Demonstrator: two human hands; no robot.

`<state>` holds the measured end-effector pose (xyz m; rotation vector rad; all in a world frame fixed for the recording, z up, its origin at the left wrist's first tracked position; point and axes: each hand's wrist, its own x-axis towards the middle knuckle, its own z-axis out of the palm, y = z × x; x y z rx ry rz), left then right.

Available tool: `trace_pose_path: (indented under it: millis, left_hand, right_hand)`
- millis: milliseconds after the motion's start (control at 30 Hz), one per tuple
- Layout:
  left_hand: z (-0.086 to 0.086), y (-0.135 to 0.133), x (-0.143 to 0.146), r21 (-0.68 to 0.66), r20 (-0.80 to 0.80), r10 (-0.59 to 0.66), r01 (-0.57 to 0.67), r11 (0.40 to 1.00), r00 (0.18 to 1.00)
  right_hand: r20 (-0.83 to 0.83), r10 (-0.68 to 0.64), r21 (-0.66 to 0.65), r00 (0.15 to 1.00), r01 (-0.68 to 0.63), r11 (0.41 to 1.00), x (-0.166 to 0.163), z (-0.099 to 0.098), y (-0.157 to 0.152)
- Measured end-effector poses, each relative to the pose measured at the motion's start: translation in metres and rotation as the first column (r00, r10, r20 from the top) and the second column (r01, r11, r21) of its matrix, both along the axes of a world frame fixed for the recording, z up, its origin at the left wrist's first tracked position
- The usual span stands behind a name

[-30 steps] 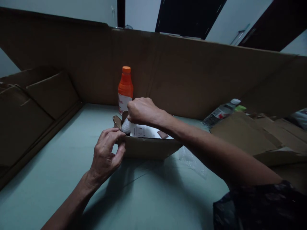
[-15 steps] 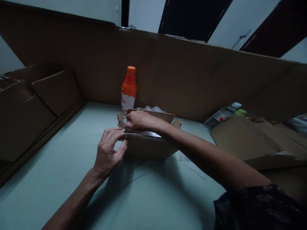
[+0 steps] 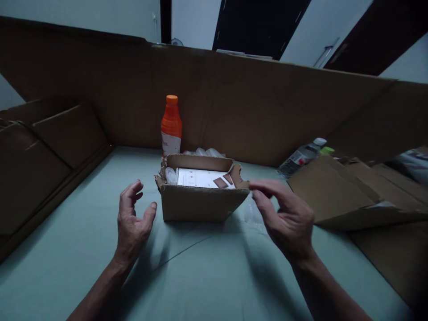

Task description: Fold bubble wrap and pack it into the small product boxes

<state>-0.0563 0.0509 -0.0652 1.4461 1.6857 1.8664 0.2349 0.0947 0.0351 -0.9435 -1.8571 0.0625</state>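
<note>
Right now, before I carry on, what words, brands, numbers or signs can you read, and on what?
None can be read with certainty.
Orange bottle: reddish print, too blurred.
White item in the open cardboard box: print, too small.
Clear bottle at right: label print, too small and blurred.

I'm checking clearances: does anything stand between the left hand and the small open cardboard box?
Nothing visible does: between the left hand and the small cardboard box, only the pale green surface shows.
</note>
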Motion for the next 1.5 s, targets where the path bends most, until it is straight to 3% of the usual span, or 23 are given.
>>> trace_pose_path:
  millis: [100,200,267,367,467,567,667,733,800,900,1033,1133,1233,1367,1433,1500]
  left_hand:
    - [-0.012,0.0,0.004,-0.118,0.182,-0.089,0.111,0.987,0.979]
    - [-0.016,0.006,0.01,-0.155,0.318,-0.154,0.212,0.965,0.935]
    - [-0.014,0.013,0.014,-0.186,0.371,-0.204,0.288,0.939,0.906]
    - [-0.008,0.022,0.025,-0.213,0.4,-0.228,0.332,0.919,0.888]
    - [-0.005,0.015,0.046,-0.167,0.407,-0.222,0.311,0.936,0.886]
    - [-0.006,-0.009,0.064,-0.17,0.423,-0.28,0.379,0.91,0.862]
    - [-0.01,-0.04,0.058,-0.221,0.451,-0.292,0.422,0.879,0.843]
    - [-0.011,-0.057,0.04,-0.271,0.448,-0.211,0.357,0.894,0.869]
    - [-0.007,-0.068,0.02,-0.313,0.389,-0.075,0.208,0.927,0.918]
    - [0.006,-0.08,0.011,-0.274,0.308,0.043,0.045,0.961,0.95]
    - [0.008,-0.091,0.031,-0.194,0.4,-0.058,0.146,0.97,0.915]
    - [-0.004,-0.1,0.039,-0.267,0.445,-0.041,0.176,0.947,0.895]
    - [-0.015,-0.111,0.033,-0.391,0.405,0.099,0.075,0.917,0.909]
    - [-0.014,-0.121,0.027,-0.494,0.289,0.273,-0.101,0.864,0.917]
    - [-0.01,-0.124,0.028,-0.511,0.256,0.288,-0.124,0.851,0.923]
    - [-0.007,-0.124,0.03,-0.524,0.243,0.279,-0.116,0.844,0.929]
  right_hand:
    - [-0.121,-0.152,-0.144,0.981,0.134,0.98,0.029,-0.052,-0.014]
    - [-0.1,-0.112,-0.357,0.989,0.069,0.932,0.021,-0.093,-0.002]
    - [-0.107,-0.057,-0.452,0.993,0.003,0.892,0.004,-0.107,0.014]
    - [-0.134,-0.056,-0.515,0.989,-0.022,0.857,-0.014,-0.111,0.026]
    - [-0.139,-0.084,-0.518,0.987,0.0,0.855,-0.005,-0.114,0.012]
    - [-0.13,-0.155,-0.495,0.979,0.071,0.866,0.021,-0.121,-0.02]
    - [-0.099,-0.175,-0.482,0.98,0.106,0.87,0.026,-0.122,-0.045]
    - [-0.089,-0.079,-0.451,0.993,0.031,0.892,0.009,-0.118,-0.049]
    - [-0.092,0.055,-0.406,0.994,-0.088,0.91,-0.015,-0.112,-0.045]
    - [-0.12,0.152,-0.351,0.981,-0.185,0.918,-0.033,-0.102,-0.041]
    - [-0.092,0.075,-0.317,0.993,-0.101,0.943,-0.013,-0.098,-0.049]
    - [-0.048,0.071,-0.298,0.996,-0.082,0.951,-0.002,-0.101,-0.059]
    - [-0.047,0.155,-0.334,0.987,-0.162,0.928,-0.013,-0.108,-0.065]
    - [0.022,0.288,-0.371,0.957,-0.259,0.892,-0.016,-0.117,-0.064]
    - [0.117,0.266,-0.349,0.957,-0.211,0.913,0.0,-0.121,-0.061]
    - [0.213,0.113,-0.331,0.971,-0.038,0.943,0.026,-0.128,-0.054]
